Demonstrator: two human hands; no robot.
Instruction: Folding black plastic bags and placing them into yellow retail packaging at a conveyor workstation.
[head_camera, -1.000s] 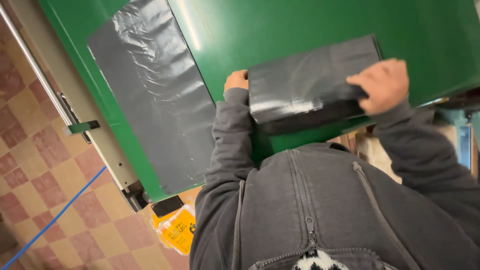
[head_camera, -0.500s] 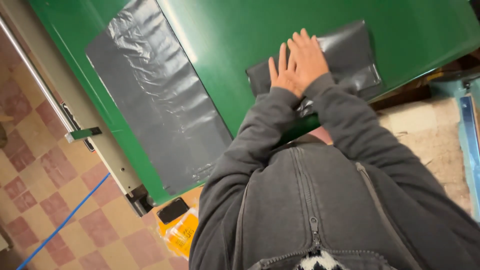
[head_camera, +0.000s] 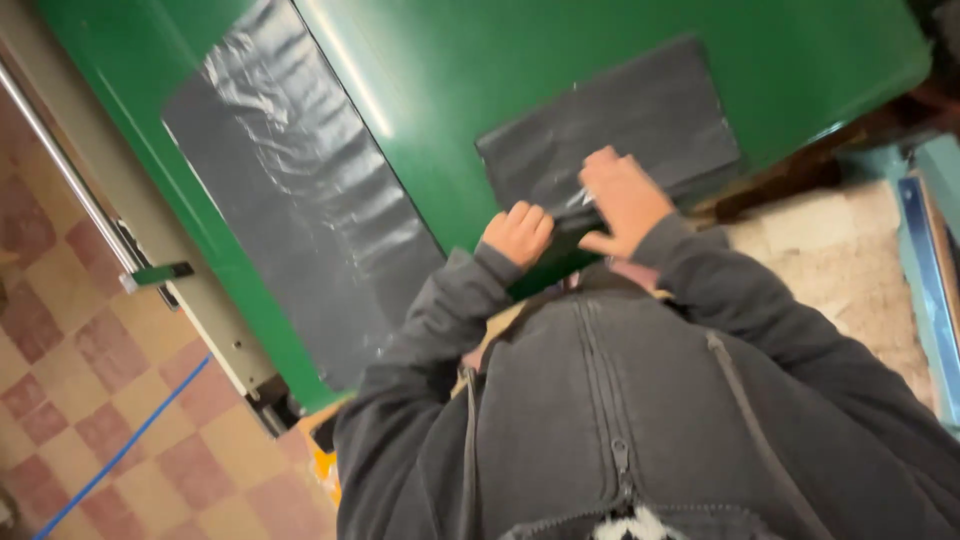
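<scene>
A folded dark grey plastic bag (head_camera: 640, 125) lies on the green table (head_camera: 480, 60), close to its near edge. My left hand (head_camera: 518, 232) is at the bag's near-left corner with its fingers curled on the edge. Just to its right, my right hand (head_camera: 622, 198) rests on the bag's near edge, fingers bent and pinching a shiny bit of plastic. My grey hooded-jacket sleeves and chest fill the lower part of the view.
A long flat grey plastic bag (head_camera: 300, 200) is spread on the table's left part. A metal rail (head_camera: 60, 170) with a green clip (head_camera: 155, 273) runs beside it. Below are checkered floor tiles (head_camera: 90, 370), a blue floor line (head_camera: 120, 455) and a yellow item (head_camera: 325, 465). A blue frame (head_camera: 930, 270) stands right.
A second ago my hands held the two ends of the folded bag. They then pressed flat together on it. Now both have drawn back to its near edge with curled fingers.
</scene>
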